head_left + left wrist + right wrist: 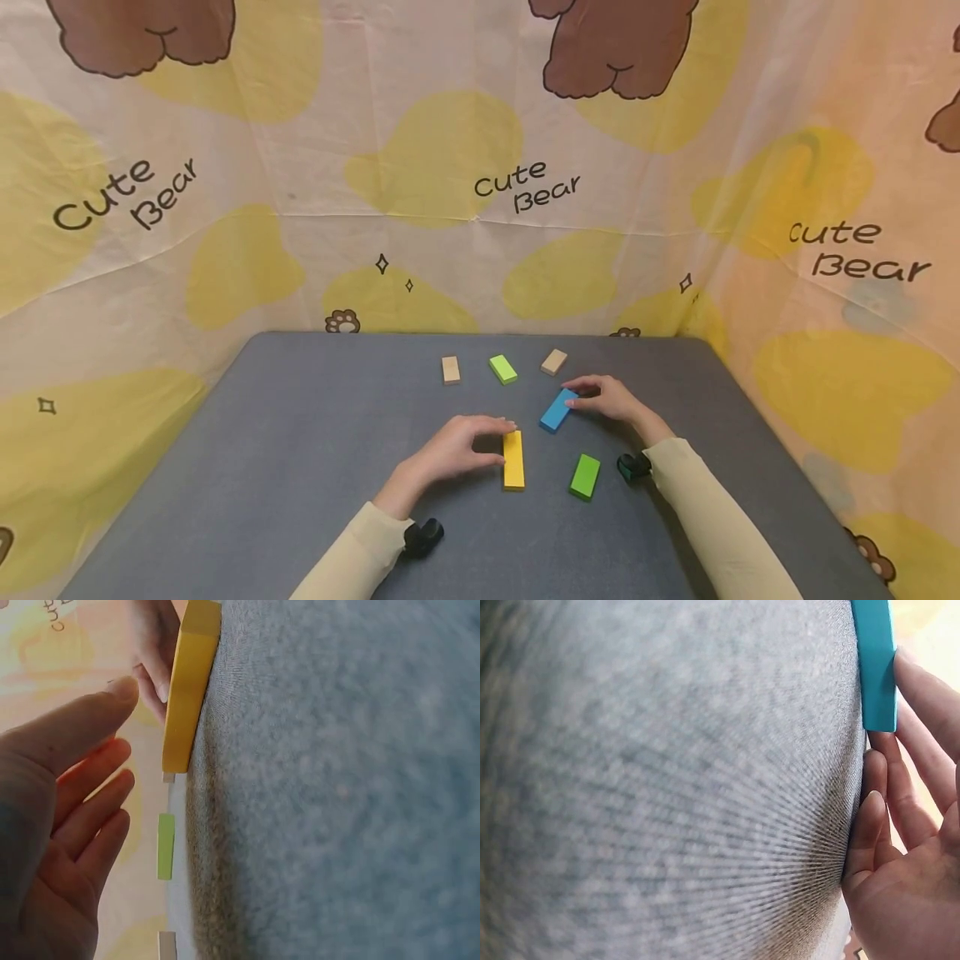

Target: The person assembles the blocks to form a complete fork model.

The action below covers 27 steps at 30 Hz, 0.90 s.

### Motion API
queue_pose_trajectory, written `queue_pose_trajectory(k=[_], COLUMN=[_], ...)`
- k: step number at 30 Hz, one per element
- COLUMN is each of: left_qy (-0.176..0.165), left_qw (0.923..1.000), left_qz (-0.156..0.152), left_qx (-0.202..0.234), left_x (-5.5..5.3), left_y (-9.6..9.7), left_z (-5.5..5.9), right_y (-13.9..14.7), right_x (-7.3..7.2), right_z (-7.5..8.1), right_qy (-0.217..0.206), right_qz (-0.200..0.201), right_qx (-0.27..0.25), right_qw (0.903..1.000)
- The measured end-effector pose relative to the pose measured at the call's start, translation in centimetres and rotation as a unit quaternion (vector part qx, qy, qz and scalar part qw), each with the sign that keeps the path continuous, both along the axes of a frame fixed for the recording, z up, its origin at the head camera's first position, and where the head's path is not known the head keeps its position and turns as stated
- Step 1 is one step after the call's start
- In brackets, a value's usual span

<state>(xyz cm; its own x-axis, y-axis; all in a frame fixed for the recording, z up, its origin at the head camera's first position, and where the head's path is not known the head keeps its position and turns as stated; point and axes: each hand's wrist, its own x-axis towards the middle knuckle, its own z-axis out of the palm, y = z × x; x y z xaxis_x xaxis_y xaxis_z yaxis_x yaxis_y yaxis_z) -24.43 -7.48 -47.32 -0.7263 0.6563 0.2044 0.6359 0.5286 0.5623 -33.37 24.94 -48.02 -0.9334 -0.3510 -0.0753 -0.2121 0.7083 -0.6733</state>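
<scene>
My left hand (459, 446) is just left of a yellow block (513, 461), its thumb and fingers spread apart. In the left wrist view a gap shows between the thumb (90, 724) and the yellow block, which lies flat on the table. Farther right, my right hand (611, 400) is at the far end of a blue block (557, 412), with the thumb and index finger around its end. The right wrist view shows the blue block (877, 667) low at the table surface, the other fingers curled beneath the hand. A green block (585, 477) lies between the forearms.
Along the back of the grey table (300, 467) lie a light green block (503, 369) and two wooden blocks, one on the left (450, 370) and one on the right (554, 362). A patterned cloth (420, 167) hangs behind and at both sides.
</scene>
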Motion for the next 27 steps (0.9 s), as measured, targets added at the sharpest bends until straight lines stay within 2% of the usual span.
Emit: queue_pose_trajectory(k=[6, 13, 17, 27], left_qy=[-0.006, 0.008, -0.002, -0.03], left_qw=[0.9993, 0.9974, 0.9959, 0.9941], left_qz=[-0.034, -0.065, -0.082, -0.096], left_qx=[-0.016, -0.03, -0.038, -0.041], left_x=[-0.2, -0.2, -0.2, 0.1], left_y=[0.3, 0.6, 0.8, 1.1], left_z=[0.4, 0.5, 0.6, 0.6], right_y=[0.0, -0.2, -0.2, -0.1], right_x=[0.0, 0.0, 0.0, 0.0], right_z=[0.1, 0.3, 0.3, 0.2], right_qy=[0.003, 0.006, 0.003, -0.001], right_qz=[0.001, 0.004, 0.003, 0.009], right_qx=[0.003, -0.001, 0.0, 0.0], right_qw=[1.0, 1.0, 1.0, 1.0])
